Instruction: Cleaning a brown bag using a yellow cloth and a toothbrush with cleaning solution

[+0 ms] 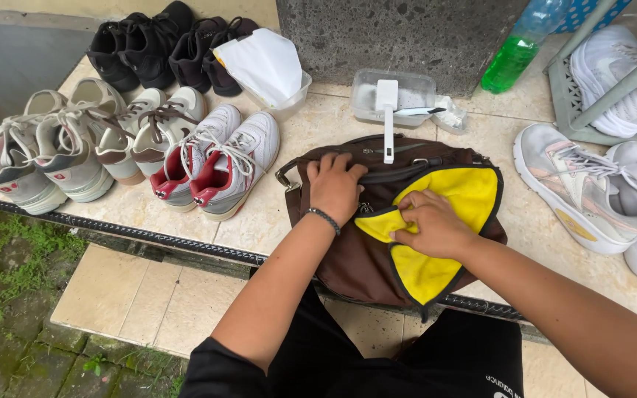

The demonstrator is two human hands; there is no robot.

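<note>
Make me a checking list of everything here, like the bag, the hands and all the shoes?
Surface: beige tiled step with a dark edge strip.
Job's things: brown bag lying flat; yellow cloth spread on it.
Clutter: rows of sneakers, black shoes, white brush across a clear tub, green bottle.
Grippers: left hand presses the bag; right hand pinches the cloth.
Cables: nothing seen.
Surroundings: mossy pavers, grey stone block.

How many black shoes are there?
4 black lace-up shoes, all in a row at the top left by the wall. The last is partly hidden behind a white paper sheet.
</note>
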